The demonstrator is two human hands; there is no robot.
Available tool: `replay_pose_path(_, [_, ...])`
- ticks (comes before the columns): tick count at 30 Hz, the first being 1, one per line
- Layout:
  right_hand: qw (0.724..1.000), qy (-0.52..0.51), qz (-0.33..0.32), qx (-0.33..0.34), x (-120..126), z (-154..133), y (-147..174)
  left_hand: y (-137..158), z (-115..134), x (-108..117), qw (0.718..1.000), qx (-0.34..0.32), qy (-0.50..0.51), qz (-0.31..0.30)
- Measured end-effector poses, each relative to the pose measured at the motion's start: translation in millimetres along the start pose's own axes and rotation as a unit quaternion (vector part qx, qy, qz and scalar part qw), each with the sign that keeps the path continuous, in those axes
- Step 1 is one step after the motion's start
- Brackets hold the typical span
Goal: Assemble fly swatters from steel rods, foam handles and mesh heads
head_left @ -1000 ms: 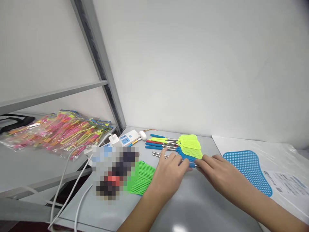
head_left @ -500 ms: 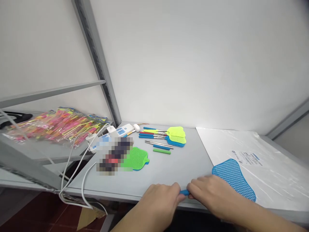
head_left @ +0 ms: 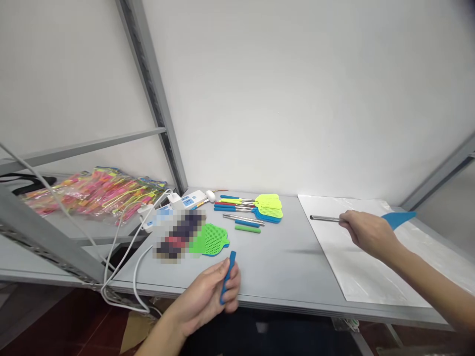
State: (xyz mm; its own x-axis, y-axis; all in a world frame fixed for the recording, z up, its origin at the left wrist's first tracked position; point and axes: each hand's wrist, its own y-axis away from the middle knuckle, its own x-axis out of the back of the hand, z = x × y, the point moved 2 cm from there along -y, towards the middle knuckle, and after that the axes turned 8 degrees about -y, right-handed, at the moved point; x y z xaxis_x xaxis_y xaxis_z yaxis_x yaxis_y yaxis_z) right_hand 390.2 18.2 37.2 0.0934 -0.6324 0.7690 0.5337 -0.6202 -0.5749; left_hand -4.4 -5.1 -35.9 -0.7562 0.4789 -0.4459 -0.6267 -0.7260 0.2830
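A short blue handle sleeve (head_left: 227,278) stands upright between the thumb and fingers of my left hand (head_left: 211,294), above the front edge of the table. Over on the right, my right hand (head_left: 367,232) is closed round a fly swatter. Its bare metal rod (head_left: 324,218) points left, and its blue head (head_left: 400,219) shows edge-on behind my wrist. Beyond my left hand lie green and blue swatter heads (head_left: 213,240). Further back are a loose green sleeve (head_left: 248,229), a blue sleeve (head_left: 247,223) and metal rods (head_left: 237,218).
Yellow and blue fly swatters (head_left: 267,207) lie stacked near the wall. White power strips (head_left: 193,199) with cables (head_left: 135,284) occupy the left, beside a blurred patch (head_left: 180,237). A white wrapped board (head_left: 334,252) covers the right side. Bagged colourful items (head_left: 100,193) lie beyond the shelf post (head_left: 154,94).
My hands were together on the blue handle. Now they are apart: the sleeve is in my left hand, while my right hand has moved right and up with the swatter, its rod bare.
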Motion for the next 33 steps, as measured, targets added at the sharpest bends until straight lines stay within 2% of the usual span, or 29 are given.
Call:
replay_pose_path(1, [1.0,-0.008,-0.005,-0.004,-2,-3,1,-3,0,-1,0.997,-0.059,-0.017,0.04])
replay_pose_path(3, [0.999,-0.035,-0.008,0.023,-8,-22,-2,-13,1,-7,0.975,-0.147,-0.115,0.117])
replay_pose_path(5, [0.997,-0.061,0.006,0.054,-14,-46,-9,-28,8,-13,0.921,-0.2,-0.282,0.178])
replay_pose_path(7, [0.994,-0.086,0.022,0.061,-22,-65,-18,-44,16,-13,0.848,-0.226,-0.433,0.207])
replay_pose_path(9, [0.992,-0.108,0.035,0.061,-29,-77,-25,-57,24,-8,0.792,-0.234,-0.523,0.213])
replay_pose_path(11, [0.989,-0.125,0.043,0.066,-37,-86,-29,-66,29,1,0.762,-0.234,-0.564,0.217])
replay_pose_path(18, [0.985,-0.153,0.035,0.077,-68,-100,-26,-79,38,18,0.631,-0.236,-0.698,0.242])
replay_pose_path(20, [0.984,-0.156,0.024,0.081,-75,-101,-25,-84,43,21,0.605,-0.229,-0.72,0.253])
replay_pose_path(22, [0.983,-0.163,0.017,0.084,-78,-102,-24,-89,48,23,0.578,-0.219,-0.741,0.263])
replay_pose_path(26, [0.981,-0.176,0.018,0.077,-78,-100,-22,-101,54,23,0.502,-0.189,-0.798,0.273])
replay_pose_path(28, [0.981,-0.18,0.017,0.068,-78,-100,-22,-106,55,23,0.487,-0.175,-0.811,0.272])
replay_pose_path(33, [0.98,-0.196,0.009,0.032,-77,-100,-24,-111,57,22,0.495,-0.154,-0.812,0.27])
